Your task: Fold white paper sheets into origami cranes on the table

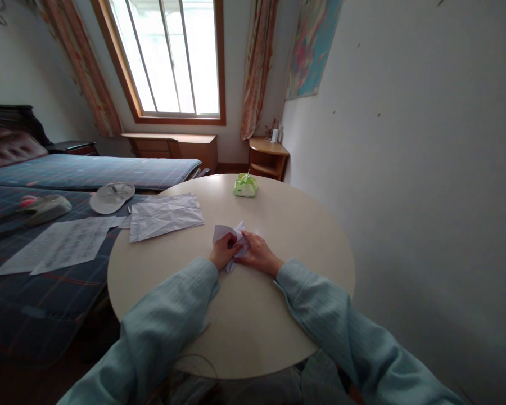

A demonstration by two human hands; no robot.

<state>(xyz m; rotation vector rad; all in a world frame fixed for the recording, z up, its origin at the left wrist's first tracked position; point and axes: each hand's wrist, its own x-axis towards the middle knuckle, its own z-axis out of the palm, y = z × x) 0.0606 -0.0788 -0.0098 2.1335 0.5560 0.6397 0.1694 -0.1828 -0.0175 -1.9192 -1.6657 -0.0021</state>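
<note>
A small piece of white folded paper [230,232] lies near the middle of the round beige table [278,315]. My left hand [224,251] is closed in a pinch on its left part. My right hand [258,254] presses on its right part with the fingers together, thumb against the paper. Both sleeves are pale blue-green. Part of the paper is hidden under my fingers.
A crumpled white sheet [165,216] lies at the table's left edge. A green tissue pack [245,185] sits at the far side. Left is a bed [34,292] with printed papers [63,243] and a cap [111,197]. A wall runs along the right.
</note>
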